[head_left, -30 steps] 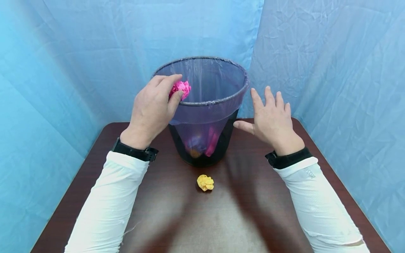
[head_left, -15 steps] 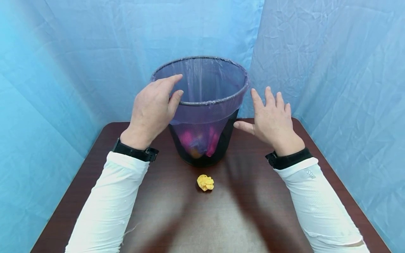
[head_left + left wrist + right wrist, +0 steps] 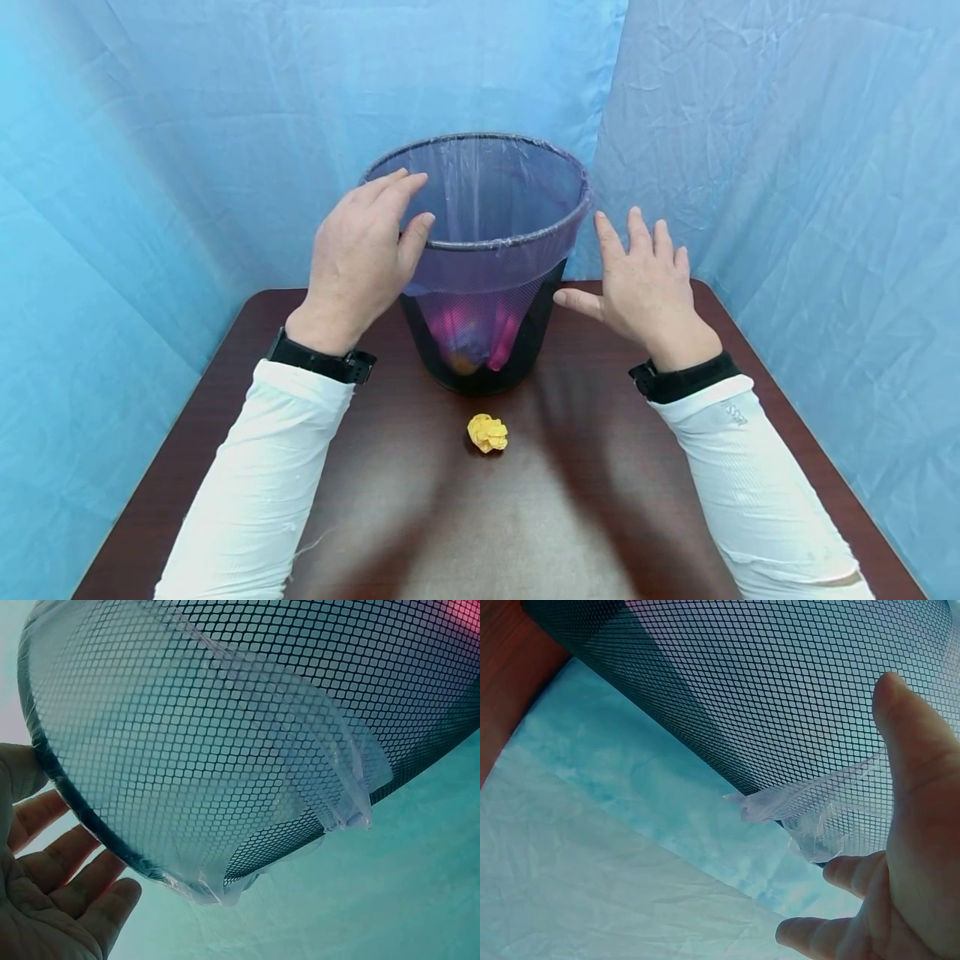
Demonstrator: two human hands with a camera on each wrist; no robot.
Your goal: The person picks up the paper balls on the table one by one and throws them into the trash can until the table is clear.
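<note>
A black mesh wastebasket (image 3: 487,268) lined with a thin purple plastic bag (image 3: 517,187) stands at the back of the table. Over its near left rim is my left hand (image 3: 360,250), fingers and thumb apart with nothing between them. In the left wrist view the fingers of that hand (image 3: 64,889) are spread along the rim. My right hand (image 3: 647,287) hovers just right of the wastebasket, fingers spread and holding nothing. Pink crumpled paper (image 3: 504,337) and other colours show blurred through the mesh, low inside. One yellow crumpled paper ball (image 3: 487,433) lies on the table in front.
The dark brown table (image 3: 420,500) runs beneath both arms, which cast shadows on it. Light blue cloth (image 3: 225,125) hangs behind and along both sides. A fold of the liner (image 3: 761,802) sticks out over the rim in the right wrist view.
My left hand has let go of a pink crumpled paper ball, which dropped into the wastebasket and shows low through the mesh. Its fingers have shifted slightly; the right hand has stayed put.
</note>
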